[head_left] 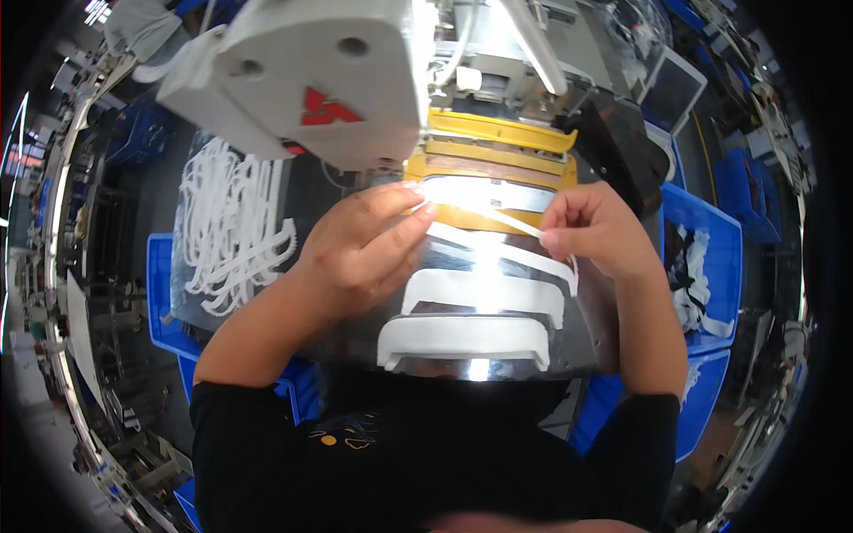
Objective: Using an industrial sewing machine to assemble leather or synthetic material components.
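A thin white strip (pixel 514 221) is stretched between my two hands above a yellow metal fixture (pixel 484 151). My left hand (pixel 369 240) pinches its left end between thumb and fingers. The right end sits in the pinch of my right hand (pixel 602 233), at the fixture's right edge. Bright glare washes out the middle of the fixture and part of the strip. Nearer to me, a narrow white strip (pixel 533 258) slants across the dark worktop. Below it lie two wider white curved pieces, a farther one (pixel 484 291) and a nearer one (pixel 462 339), both with bent-down ends.
A large white machine head (pixel 329 80) overhangs the far left of the fixture. Loose white strips (pixel 235 222) are heaped at left. Blue bins stand around the worktop, one at right (pixel 724 266) holding white and dark pieces. Another person (pixel 147 31) is at the far left.
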`<state>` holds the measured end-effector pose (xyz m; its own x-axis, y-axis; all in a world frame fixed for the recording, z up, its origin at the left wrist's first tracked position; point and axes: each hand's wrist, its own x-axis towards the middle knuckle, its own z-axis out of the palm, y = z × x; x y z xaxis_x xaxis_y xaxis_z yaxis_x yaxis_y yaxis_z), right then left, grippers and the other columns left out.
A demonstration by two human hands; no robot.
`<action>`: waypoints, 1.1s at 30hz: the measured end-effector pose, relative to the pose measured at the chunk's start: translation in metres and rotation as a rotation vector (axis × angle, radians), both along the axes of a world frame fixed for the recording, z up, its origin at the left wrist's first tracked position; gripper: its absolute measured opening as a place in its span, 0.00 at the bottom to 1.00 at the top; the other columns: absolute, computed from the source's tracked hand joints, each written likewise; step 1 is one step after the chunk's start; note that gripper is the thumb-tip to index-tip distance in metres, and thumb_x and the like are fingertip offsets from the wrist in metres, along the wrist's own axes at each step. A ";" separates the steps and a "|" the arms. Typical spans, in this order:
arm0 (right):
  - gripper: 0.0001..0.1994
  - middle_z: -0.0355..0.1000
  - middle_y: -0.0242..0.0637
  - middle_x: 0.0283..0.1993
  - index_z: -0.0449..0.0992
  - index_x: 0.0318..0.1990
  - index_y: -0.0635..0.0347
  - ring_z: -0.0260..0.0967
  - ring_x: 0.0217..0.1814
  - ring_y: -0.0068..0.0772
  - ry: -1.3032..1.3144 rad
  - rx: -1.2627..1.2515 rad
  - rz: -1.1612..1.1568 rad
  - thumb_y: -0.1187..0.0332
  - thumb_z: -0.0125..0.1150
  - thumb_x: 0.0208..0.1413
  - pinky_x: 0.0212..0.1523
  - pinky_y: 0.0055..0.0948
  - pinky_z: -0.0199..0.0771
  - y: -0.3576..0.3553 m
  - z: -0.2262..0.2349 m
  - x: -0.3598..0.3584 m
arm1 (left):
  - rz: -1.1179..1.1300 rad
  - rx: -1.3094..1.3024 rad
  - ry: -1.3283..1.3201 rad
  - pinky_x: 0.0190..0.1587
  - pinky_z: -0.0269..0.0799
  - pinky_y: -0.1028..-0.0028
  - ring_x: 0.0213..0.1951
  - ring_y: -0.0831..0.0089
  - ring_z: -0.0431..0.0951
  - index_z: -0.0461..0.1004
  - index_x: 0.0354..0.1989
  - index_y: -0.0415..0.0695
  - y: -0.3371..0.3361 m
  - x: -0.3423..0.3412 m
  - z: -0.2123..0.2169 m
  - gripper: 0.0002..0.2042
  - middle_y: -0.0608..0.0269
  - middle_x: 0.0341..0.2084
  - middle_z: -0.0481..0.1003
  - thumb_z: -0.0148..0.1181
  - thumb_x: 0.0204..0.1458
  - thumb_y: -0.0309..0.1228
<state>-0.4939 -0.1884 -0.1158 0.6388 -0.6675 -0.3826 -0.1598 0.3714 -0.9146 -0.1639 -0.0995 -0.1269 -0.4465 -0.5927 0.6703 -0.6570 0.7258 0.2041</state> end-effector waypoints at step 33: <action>0.25 0.77 0.40 0.29 0.77 0.31 0.58 0.76 0.31 0.38 0.869 -0.720 -0.114 0.46 0.81 0.50 0.33 0.36 0.73 -0.019 -0.009 -0.001 | 0.195 0.584 -0.205 0.56 0.71 0.57 0.48 0.54 0.75 0.80 0.64 0.38 -0.007 0.003 -0.017 0.29 0.55 0.49 0.75 0.75 0.55 0.39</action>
